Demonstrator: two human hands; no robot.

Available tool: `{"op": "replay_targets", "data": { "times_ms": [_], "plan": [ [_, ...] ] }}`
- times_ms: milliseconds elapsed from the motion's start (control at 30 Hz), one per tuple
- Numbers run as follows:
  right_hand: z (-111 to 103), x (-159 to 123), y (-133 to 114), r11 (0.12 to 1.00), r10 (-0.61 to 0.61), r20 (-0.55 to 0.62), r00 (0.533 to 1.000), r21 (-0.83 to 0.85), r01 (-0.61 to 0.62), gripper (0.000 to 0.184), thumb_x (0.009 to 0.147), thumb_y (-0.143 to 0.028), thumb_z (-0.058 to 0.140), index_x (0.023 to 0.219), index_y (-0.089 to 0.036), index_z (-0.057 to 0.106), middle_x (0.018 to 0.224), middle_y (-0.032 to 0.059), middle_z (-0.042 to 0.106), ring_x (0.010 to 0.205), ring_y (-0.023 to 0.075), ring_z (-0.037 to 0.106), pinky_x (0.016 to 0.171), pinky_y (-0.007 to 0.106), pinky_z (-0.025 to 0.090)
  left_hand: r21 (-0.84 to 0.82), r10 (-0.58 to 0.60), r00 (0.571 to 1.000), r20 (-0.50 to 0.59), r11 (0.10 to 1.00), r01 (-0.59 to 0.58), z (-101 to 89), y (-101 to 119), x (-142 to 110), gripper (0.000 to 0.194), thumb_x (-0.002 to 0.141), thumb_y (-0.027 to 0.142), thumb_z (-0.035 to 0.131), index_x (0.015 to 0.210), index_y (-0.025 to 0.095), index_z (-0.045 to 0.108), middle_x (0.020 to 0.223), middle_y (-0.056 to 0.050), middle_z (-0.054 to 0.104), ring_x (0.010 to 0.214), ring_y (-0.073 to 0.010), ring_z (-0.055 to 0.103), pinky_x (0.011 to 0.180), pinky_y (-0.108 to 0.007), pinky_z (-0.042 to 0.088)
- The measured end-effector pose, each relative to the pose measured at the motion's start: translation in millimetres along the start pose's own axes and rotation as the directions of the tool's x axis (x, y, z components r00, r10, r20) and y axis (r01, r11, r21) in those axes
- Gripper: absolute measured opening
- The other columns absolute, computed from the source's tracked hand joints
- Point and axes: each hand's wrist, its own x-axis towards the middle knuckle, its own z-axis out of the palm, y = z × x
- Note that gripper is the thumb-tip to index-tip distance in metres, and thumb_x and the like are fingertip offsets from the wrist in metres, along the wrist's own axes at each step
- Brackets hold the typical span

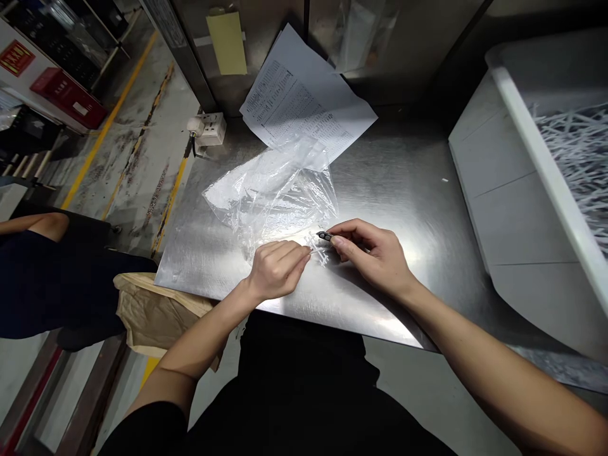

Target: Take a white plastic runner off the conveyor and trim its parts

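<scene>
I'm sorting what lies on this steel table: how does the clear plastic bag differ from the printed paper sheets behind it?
The plastic bag is see-through and crumpled; the paper sheets are opaque white, flat and covered in small print. The bag lies near the left hand and right hand; the sheets lie farther back. Both rest on the steel table.

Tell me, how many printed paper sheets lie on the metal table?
2, as far as edges show: the top printed sheet at the table's far side, and a second sheet peeking out behind it. More may be hidden underneath.
</scene>
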Motion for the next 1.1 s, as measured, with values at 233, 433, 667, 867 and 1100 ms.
{"op": "replay_targets", "data": {
  "times_ms": [233, 433, 667, 867, 1100],
  "plan": [
    [3, -1, 3, 0.999, -0.028, 0.009, 1.000, -0.047, 0.028, 0.016, 0.102, -0.035, 0.072, 0.109, -0.021, 0.077, 0.084, 0.0025, 0.075, 0.072, 0.0193, 0.069, 0.067, 0.035, 0.052, 0.018, 0.022, 1.000, 0.016, 1.000, -0.022, 0.3, 0, -1, 0.011, 0.104, 0.015, 0.059, 0.100, 0.016, 0.069, 0.086, -0.003, 0.077, 0.074, -0.0150, 0.073, 0.066, -0.028, 0.053],
    [5, -3, 8, 0.997, -0.024, 0.025, 0.999, -0.077, 0.026, 0.019, 0.103, -0.038, 0.074, 0.112, -0.023, 0.078, 0.091, 0.0042, 0.079, 0.078, 0.0221, 0.073, 0.068, 0.037, 0.056, 0.038, 0.017, 0.998, 0.054, 0.999, -0.019, 0.9, 1, -3, 0.014, 0.105, 0.017, 0.056, 0.102, 0.017, 0.069, 0.086, -0.004, 0.078, 0.075, -0.0151, 0.073, 0.067, -0.030, 0.053],
    [9, -2, 7, 0.997, -0.019, 0.020, 1.000, -0.068, 0.021, 0.017, 0.104, -0.038, 0.072, 0.112, -0.024, 0.078, 0.096, 0.0043, 0.080, 0.085, 0.0242, 0.076, 0.073, 0.038, 0.058, 0.069, 0.015, 0.996, 0.089, 0.997, -0.021, 1.9, 1, -3, 0.019, 0.107, 0.019, 0.055, 0.095, 0.017, 0.069, 0.082, -0.003, 0.076, 0.071, -0.0140, 0.071, 0.064, -0.030, 0.051],
    [11, 0, 8, 0.997, -0.034, 0.008, 0.999, -0.064, 0.034, 0.014, 0.103, -0.035, 0.073, 0.107, -0.023, 0.079, 0.094, 0.0027, 0.080, 0.082, 0.0223, 0.074, 0.075, 0.037, 0.055, 0.059, 0.006, 0.996, 0.084, 0.998, -0.011, 3.4, 0, -4, 0.016, 0.106, 0.019, 0.057, 0.098, 0.016, 0.070, 0.084, -0.002, 0.078, 0.071, -0.0140, 0.072, 0.063, -0.029, 0.050],
    [11, 1, 10, 0.996, -0.014, -0.006, 1.000, -0.085, 0.013, 0.016, 0.103, -0.037, 0.072, 0.105, -0.023, 0.079, 0.092, 0.0036, 0.080, 0.080, 0.0231, 0.073, 0.072, 0.038, 0.052, 0.032, -0.022, 0.996, 0.085, 0.999, 0.019, 3.0, 0, -2, 0.017, 0.107, 0.020, 0.056, 0.101, 0.017, 0.072, 0.084, -0.002, 0.078, 0.072, -0.0138, 0.073, 0.064, -0.029, 0.051]
  ]
}}
